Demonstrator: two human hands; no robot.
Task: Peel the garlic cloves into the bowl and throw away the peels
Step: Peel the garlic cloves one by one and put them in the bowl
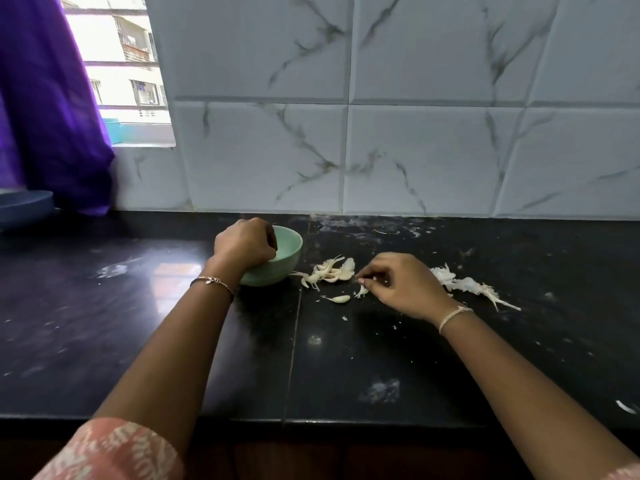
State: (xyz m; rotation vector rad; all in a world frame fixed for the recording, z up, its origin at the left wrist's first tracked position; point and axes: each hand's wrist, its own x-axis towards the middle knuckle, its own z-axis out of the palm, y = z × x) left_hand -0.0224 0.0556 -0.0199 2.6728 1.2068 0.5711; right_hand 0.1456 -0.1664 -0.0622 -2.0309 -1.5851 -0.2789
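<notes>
A marbled tile wall (415, 150) rises behind the black bench (138, 341), whose top is dusted with pale flecks. At the far left hang a purple curtain (45, 116) and a bright window (117, 64), with a blue plate (24, 206) cut off by the frame's edge.

The left hand (244, 244) sits over the near-left rim of the green bowl (287, 258) near the wall. Its fingers curl down into the bowl, and the hand hides both what they hold and most of the bowl's inside.

The right hand (405, 285) rests low on the bench, well right of the bowl, its fingers (372, 276) pinched together on a small pale scrap (362, 291); whether that is peel or clove is hard to make out.

Between bowl and right hand lies a heap of garlic cloves (329, 270). A pile of peels (460, 282) lies partly behind the right hand. One lone clove (339, 299) lies just in front of the heap.
</notes>
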